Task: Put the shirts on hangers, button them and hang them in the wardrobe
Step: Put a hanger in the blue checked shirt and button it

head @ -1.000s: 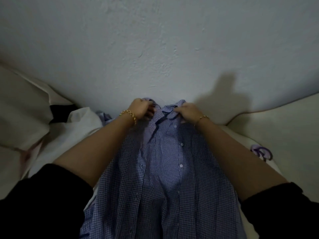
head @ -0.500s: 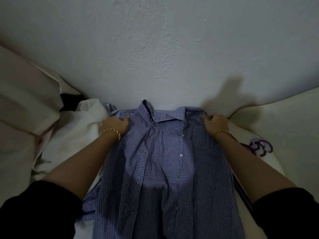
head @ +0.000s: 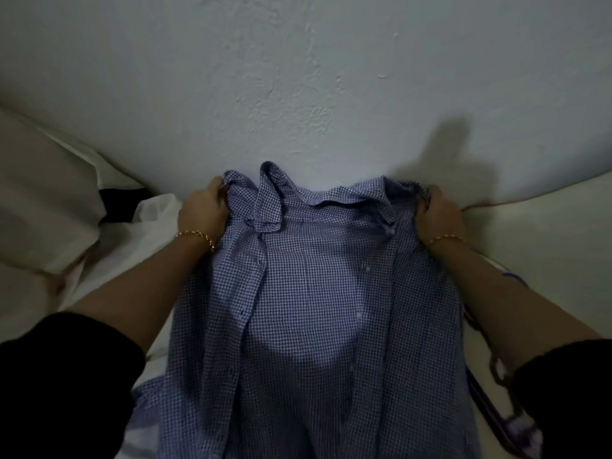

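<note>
Both hands, left [head: 202,212] and right [head: 438,216], grip checked shirt [head: 318,293] shoulders; collar toward wall, hem toward person.

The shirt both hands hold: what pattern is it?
The button-front shirt is a fine blue-and-white check, clearest in the head view.

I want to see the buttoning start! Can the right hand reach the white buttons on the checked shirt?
Probably yes: the white buttons lie uncovered near the right hand, though it grips the checked shirt at the shoulder.
</note>
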